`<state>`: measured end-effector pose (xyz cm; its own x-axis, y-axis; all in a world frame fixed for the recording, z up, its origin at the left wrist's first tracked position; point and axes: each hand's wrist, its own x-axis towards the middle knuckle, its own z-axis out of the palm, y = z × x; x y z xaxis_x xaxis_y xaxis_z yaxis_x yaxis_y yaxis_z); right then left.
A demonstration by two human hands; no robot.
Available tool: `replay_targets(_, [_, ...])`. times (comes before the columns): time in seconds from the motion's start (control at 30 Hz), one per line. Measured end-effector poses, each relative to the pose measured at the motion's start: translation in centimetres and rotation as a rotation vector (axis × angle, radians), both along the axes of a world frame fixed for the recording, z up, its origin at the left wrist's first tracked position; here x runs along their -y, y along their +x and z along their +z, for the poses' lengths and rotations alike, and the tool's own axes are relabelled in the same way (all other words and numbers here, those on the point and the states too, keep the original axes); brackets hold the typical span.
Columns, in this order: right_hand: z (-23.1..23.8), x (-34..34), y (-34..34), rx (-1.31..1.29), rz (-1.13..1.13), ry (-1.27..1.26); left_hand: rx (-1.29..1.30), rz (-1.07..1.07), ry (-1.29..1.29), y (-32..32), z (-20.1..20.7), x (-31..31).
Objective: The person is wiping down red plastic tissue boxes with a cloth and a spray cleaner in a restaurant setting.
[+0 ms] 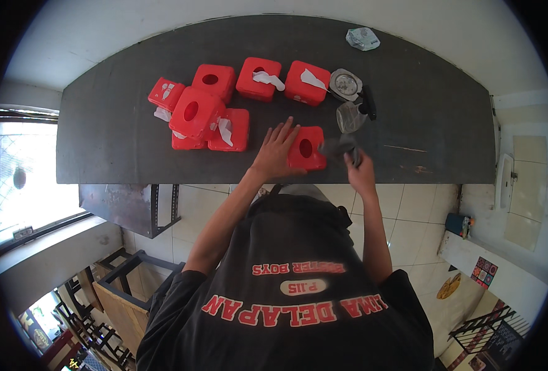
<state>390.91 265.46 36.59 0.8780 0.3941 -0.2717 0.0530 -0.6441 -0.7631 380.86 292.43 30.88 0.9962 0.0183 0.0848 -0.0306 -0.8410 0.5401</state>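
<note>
A red tissue box [311,162] with an oval opening in its top lies near the table's front edge. My left hand [276,153] is spread against its left side, fingers apart. On the other side, my right hand [362,172] is closed on a dark grey cloth [339,147], which reaches to the box's right edge. Motion blurs the cloth, so its exact shape is unclear. Just beyond the right hand stands a clear spray bottle [349,117] with a black trigger head.
Several more red tissue boxes [214,85] sit at the left and back, one resting on others [229,137]; white tissue sticks out of some. A grey dish [345,85] with a round shiny middle is behind the bottle. A crumpled pale packet [363,39] lies far back on the dark table [435,105].
</note>
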Motion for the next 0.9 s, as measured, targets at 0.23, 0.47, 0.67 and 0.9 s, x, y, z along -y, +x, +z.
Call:
replay_targets(0.23, [-1.8,-6.5,2.5,0.223,-0.015,0.087,-0.02,0.023,-0.07,-0.5,-1.0,0.4])
replay_targets(0.47, [-4.6,-1.4,-3.1,0.269,0.438,0.194,-0.013,0.125,-0.037,-0.6,-0.4,1.3])
replay_targets(0.67, [-2.2,2.6,-5.0,-0.151,0.188,-0.027,-0.013,0.058,-0.059,-0.2,0.3,0.3])
replay_targets(0.9, [-2.1,-0.4,-1.2,0.123,-0.221,0.261,-0.074,0.052,-0.069,-1.5,0.4,-3.2])
